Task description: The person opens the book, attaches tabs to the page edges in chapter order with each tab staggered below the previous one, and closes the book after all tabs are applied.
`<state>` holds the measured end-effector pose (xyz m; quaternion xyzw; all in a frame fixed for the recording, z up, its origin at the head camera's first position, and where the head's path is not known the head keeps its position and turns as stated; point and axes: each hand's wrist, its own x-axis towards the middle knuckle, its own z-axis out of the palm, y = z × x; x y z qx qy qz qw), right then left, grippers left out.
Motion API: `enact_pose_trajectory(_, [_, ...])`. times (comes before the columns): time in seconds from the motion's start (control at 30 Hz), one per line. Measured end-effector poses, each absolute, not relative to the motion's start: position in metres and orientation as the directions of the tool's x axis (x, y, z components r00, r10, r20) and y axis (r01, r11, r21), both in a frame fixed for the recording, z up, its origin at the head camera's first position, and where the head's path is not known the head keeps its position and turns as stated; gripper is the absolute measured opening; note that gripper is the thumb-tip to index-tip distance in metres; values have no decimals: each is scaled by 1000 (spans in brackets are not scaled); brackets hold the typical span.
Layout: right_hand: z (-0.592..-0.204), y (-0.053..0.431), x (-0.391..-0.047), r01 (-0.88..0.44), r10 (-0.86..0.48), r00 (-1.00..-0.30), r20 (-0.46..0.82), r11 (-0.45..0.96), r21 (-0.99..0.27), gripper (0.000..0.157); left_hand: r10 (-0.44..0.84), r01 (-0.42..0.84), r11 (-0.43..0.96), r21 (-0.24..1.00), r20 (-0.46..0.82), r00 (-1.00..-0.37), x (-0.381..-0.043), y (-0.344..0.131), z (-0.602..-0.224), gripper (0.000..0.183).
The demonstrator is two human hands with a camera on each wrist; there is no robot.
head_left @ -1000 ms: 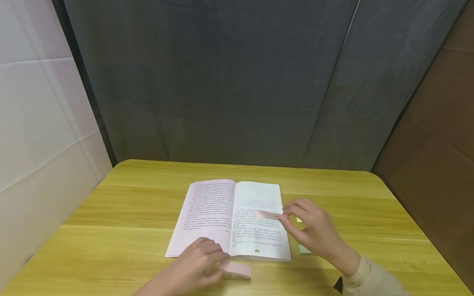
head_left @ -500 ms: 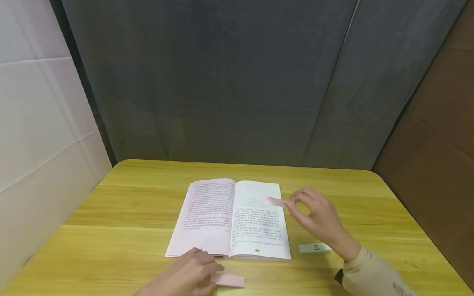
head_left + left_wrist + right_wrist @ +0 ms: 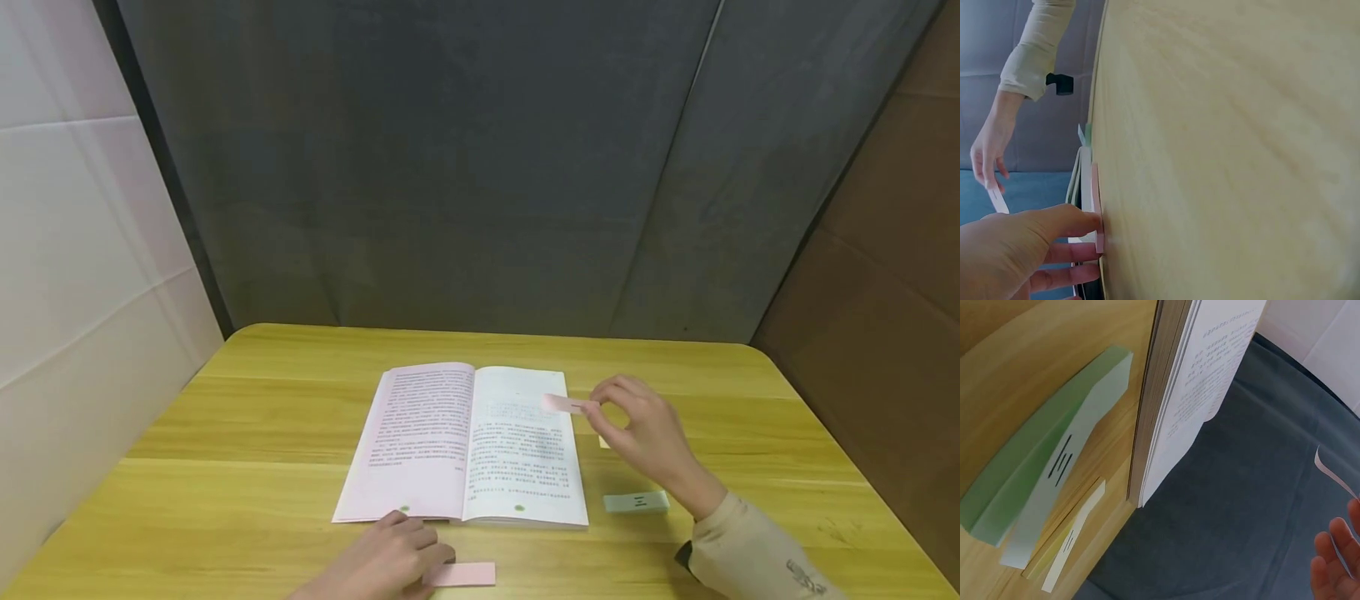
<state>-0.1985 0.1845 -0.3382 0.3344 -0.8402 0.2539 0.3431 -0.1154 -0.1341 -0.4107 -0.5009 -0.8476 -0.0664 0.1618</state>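
Note:
An open book (image 3: 517,467) with printed pages lies on the table. Over its right-hand page my right hand (image 3: 647,429) pinches a pink sticky note (image 3: 564,404) by one end, and the strip sticks out to the left with a short dark mark near the fingertips. In the right wrist view the strip (image 3: 1332,470) curls at its free end. In front of the book, my left hand (image 3: 390,557) holds a pad of pink sticky notes (image 3: 468,574) on the table between thumb and fingers. The left wrist view shows the thumb against the pad (image 3: 1095,194).
To the right of the book lies a green sticky note pad (image 3: 636,502), its top strip marked with several dark lines. A yellow sticky note pad (image 3: 1066,547) sits beyond it, mostly behind my right hand in the head view. Dark curtain (image 3: 450,167) hangs behind the table (image 3: 262,417).
My right hand has risen away from the left with the pink note, then moved slightly right. The left hand has lowered the pink pad towards me, onto the table.

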Motion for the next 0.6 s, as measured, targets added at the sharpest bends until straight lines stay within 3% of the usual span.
enact_pose_trajectory(0.37, [-337,189,-208,-732,-388,-555,736,648,-211,6,791,863,499,-75,447,-418,-128,-121,-388,23])
enact_pose_trajectory(0.6, [-332,190,-219,-675,-350,-664,661,662,-328,6,767,844,537,-22,429,-477,-160,-106,-356,24])
